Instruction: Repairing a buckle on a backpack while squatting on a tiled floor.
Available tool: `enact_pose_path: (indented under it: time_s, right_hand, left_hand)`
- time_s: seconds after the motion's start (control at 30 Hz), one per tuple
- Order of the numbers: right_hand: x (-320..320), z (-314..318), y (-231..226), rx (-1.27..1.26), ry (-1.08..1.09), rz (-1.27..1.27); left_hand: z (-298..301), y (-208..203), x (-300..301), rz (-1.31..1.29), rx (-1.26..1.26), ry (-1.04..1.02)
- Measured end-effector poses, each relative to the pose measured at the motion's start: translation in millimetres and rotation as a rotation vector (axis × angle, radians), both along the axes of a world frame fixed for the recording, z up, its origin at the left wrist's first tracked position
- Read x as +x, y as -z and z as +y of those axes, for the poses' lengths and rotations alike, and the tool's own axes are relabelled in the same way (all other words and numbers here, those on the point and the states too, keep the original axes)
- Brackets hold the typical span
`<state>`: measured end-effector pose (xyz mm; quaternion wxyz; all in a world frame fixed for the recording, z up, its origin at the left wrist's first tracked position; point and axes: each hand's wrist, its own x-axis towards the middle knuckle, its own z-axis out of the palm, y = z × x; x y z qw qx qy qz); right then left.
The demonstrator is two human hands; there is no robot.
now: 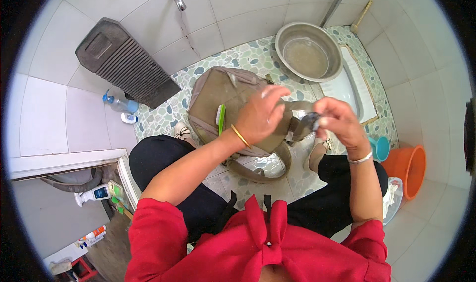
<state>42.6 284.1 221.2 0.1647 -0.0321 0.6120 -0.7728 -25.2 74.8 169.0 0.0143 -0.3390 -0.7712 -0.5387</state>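
A wet olive-brown backpack [218,91] lies on the tiled floor between my feet, its strap [283,167] looped toward me. My right hand [342,123], right of the bag, pinches a small dark piece [311,120] that looks like the end of a bag strap; its exact kind is blurred. Over the middle of the backpack hovers my left hand [262,114], fingers apart and holding nothing, slightly smeared by motion. A green scrub brush [221,118] with white bristles rests on the bag, just left of that hand.
A black ribbed washboard [129,61] leans on the left wall, near a blue spray bottle [121,103]. At the back right, a metal basin [308,51] of cloudy water stands by a squat toilet [359,84]. An orange bucket [406,170] and teal dipper [381,148] are on the right.
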Motion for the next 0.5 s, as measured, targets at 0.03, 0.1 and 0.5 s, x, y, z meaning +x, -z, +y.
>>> enact_pose_path:
  time_s: [0.03,0.1,0.5]
  right_hand:
    - [2.3,7.0,-1.8,0.002,-0.003,0.000]
    - [8.6,16.3,-3.2,-0.107,0.068,0.048]
    - [33.8,18.4,-15.4,-0.127,0.020,0.057]
  left_hand:
    - [1.4,0.2,7.9,0.057,-0.034,0.060]
    - [-1.5,1.2,21.3,0.082,-0.133,0.216]
    - [13.0,25.4,32.9,0.080,-0.172,0.143]
